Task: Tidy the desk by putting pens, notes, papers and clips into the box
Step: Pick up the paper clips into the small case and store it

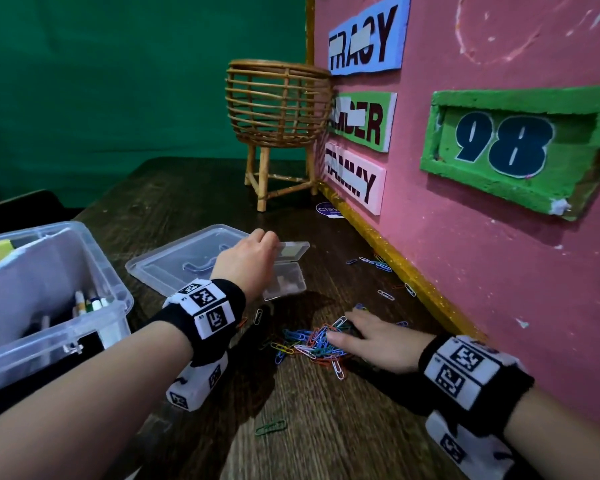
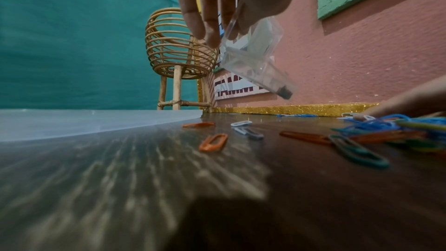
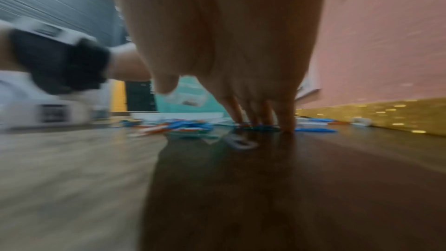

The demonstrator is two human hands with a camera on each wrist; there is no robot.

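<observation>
Bright tangled paper clips (image 1: 317,342) lower centre under my flat right hand (image 1: 378,342); left hand (image 1: 248,261) pinching small clear case (image 1: 286,268).

Head view: from above, facing forward and down over the dark desk (image 1: 326,427), pink wall (image 1: 499,271) at 3 o'clock. Left wrist view: just above the desktop, facing the rattan stand (image 2: 178,45) at 12 o'clock. Right wrist view: equally low, blurred. Shared by all: the heap of paper clips (image 1: 312,341).
</observation>
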